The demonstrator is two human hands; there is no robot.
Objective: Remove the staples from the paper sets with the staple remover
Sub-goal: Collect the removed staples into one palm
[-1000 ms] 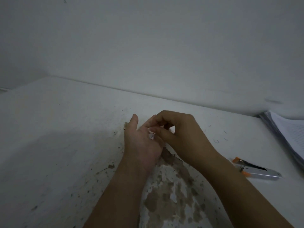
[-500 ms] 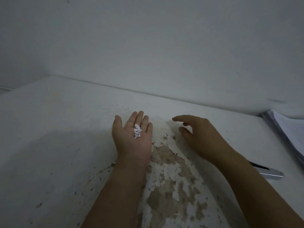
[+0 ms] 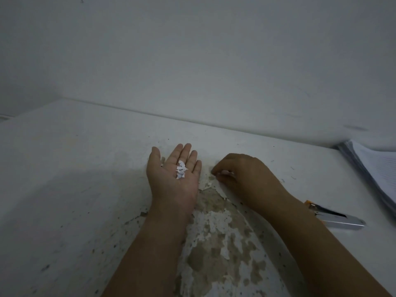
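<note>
Plainly a tidying pause: the left hand point(image 3: 173, 183) lies palm up with fingers straight, and a small heap of white paper scraps point(image 3: 181, 169) rests on it. Just beside it the right hand point(image 3: 244, 176) is knuckles up, its fingers curled down with the tips at the worktop point(image 3: 75, 189). Whether they pinch a scrap or a staple is too small to tell. The staple remover point(image 3: 336, 217), silver with orange ends, lies beside the right forearm, and the paper sets point(image 3: 377, 168) are stacked at the far right, well apart from both hands. I judge the step to be gathering debris, not pulling staples. Next, the pickings go into the left palm before the tool is taken up. The white worktop is speckled, its coating flaked to brown between the forearms, and it meets a bare pale wall point(image 3: 192, 61) in dim light.
</note>
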